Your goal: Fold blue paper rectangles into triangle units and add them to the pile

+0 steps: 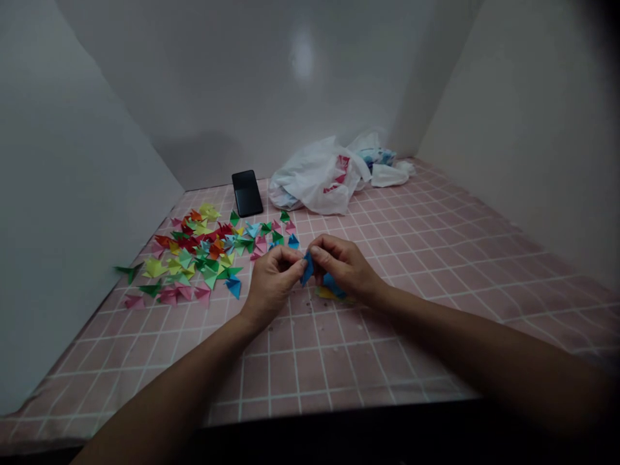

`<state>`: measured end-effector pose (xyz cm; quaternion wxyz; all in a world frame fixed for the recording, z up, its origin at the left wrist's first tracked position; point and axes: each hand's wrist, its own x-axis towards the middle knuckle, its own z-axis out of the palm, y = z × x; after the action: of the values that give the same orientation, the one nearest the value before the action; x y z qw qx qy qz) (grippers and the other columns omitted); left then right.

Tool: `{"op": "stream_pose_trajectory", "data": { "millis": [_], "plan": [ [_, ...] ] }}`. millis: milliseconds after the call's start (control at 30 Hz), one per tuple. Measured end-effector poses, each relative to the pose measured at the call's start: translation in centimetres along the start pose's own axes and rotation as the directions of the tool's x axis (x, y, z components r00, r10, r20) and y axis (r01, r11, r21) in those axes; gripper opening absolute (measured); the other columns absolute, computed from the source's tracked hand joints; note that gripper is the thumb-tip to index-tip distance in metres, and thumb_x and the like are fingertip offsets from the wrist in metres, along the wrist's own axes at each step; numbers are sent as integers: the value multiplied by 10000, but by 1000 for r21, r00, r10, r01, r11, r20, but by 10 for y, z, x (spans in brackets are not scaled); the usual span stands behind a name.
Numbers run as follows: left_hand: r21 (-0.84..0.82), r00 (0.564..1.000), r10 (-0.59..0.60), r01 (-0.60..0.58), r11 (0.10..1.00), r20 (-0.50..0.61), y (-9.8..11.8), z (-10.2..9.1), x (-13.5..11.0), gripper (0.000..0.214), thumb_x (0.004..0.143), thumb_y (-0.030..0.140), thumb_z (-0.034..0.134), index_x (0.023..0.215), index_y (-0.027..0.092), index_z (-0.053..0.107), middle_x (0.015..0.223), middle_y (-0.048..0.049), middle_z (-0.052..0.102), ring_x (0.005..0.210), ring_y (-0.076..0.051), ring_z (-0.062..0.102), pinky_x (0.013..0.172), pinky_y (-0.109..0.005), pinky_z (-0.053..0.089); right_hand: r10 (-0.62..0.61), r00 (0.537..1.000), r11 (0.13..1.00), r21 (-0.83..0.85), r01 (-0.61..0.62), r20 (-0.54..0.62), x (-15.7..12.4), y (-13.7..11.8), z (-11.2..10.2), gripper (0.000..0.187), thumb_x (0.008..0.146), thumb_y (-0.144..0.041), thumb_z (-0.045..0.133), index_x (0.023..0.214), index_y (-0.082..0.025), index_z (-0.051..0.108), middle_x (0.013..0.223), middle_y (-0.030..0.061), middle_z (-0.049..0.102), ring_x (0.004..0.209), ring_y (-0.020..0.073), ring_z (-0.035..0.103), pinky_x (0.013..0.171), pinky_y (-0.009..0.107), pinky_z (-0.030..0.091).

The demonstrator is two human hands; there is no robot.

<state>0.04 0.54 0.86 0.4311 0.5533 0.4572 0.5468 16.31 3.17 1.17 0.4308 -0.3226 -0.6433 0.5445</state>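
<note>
My left hand [274, 279] and my right hand [345, 265] meet above the pink grid mat [339, 361], pinching a blue folded paper piece [307, 268] between their fingertips. Under my right hand, more blue paper [334, 285] shows, with a yellow paper piece [325, 293] at its edge; how they join is hidden. To the left of my left hand lies a loose spread of many small folded triangular paper units [194, 252] in red, green, yellow, pink and blue. Neither hand touches that spread.
A black smartphone [247, 192] lies face up near the back wall. A white plastic bag with red print [317, 177] sits at the back, with other white and blue plastic [380, 165] to its right. Pale walls [92, 181] rise on the left, back and right.
</note>
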Motion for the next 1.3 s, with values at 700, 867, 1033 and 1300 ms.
{"op": "stream_pose_trajectory", "data": {
  "millis": [700, 867, 1033, 1300],
  "plan": [
    [-165, 985, -146, 160, 973, 94, -1, -3, 4, 246, 673, 229, 808, 745, 170, 580, 713, 42, 590, 672, -90, 546, 644, -221, 444, -130, 987, 970, -217, 107, -94, 0, 1, -2, 196, 884, -301, 591, 727, -201, 530, 578, -49, 526, 472, 95, 499, 483, 237, 388],
    [-298, 971, -224, 241, 924, 88, 1, 0, 2, 353, 642, 215, 837, 891, 185, 588, 793, 41, 617, 736, -92, 587, 684, -214, 471, -135, 985, 970, -216, 109, -109, 1, 2, -5, 199, 893, -321, 580, 743, -203, 522, 603, -42, 528, 495, 101, 503, 505, 247, 396],
    [-257, 940, -267, 317, 913, 213, 2, 3, 1, 350, 746, 453, 784, 856, 161, 625, 747, 24, 612, 640, -86, 549, 622, -223, 442, -182, 978, 949, -278, 148, -101, 0, 3, -4, 193, 895, -302, 576, 737, -200, 529, 618, -36, 520, 548, 108, 498, 533, 245, 390],
    [-10, 923, -244, 259, 966, 296, -1, -1, 4, 341, 751, 428, 769, 682, 161, 569, 621, 41, 532, 554, -75, 452, 546, -224, 344, -118, 990, 971, -218, 99, -78, -2, 3, 0, 174, 884, -283, 585, 738, -191, 560, 615, -42, 530, 520, 99, 499, 511, 235, 394]
  ]
}}
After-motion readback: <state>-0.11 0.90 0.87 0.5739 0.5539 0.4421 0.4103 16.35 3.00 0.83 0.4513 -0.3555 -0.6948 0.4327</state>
